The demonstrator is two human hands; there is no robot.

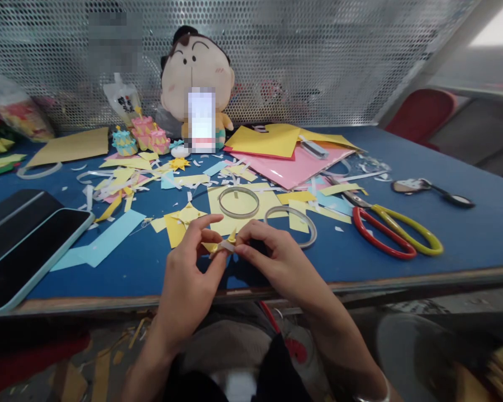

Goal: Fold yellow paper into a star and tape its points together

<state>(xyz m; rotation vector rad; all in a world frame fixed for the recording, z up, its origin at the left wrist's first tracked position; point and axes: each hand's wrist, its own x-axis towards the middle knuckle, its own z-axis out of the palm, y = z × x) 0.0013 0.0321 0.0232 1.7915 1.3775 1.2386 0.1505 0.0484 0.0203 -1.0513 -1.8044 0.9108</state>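
Between my two hands, just above the table's front edge, is a small folded yellow paper piece (231,237) with a short whitish strip (227,245) across it. My left hand (195,259) pinches its left end between thumb and fingers. From the other side, my right hand (272,251) grips the right end with thumb and forefinger closed. Part of the piece is hidden by the fingertips. Just behind my left hand lies a folded yellow paper shape (188,213). A roll of narrow tape (238,202) rests on pale yellow paper, and another tape roll (312,231) lies beside my right hand.
Red-and-yellow-handled scissors (396,231) lie on the right, near keys (433,190). A large phone (37,257) is at the left edge. Paper scraps (121,184) litter the middle. Behind stand small paper cakes (145,134), a plush doll (197,72) and stacked coloured sheets (268,142).
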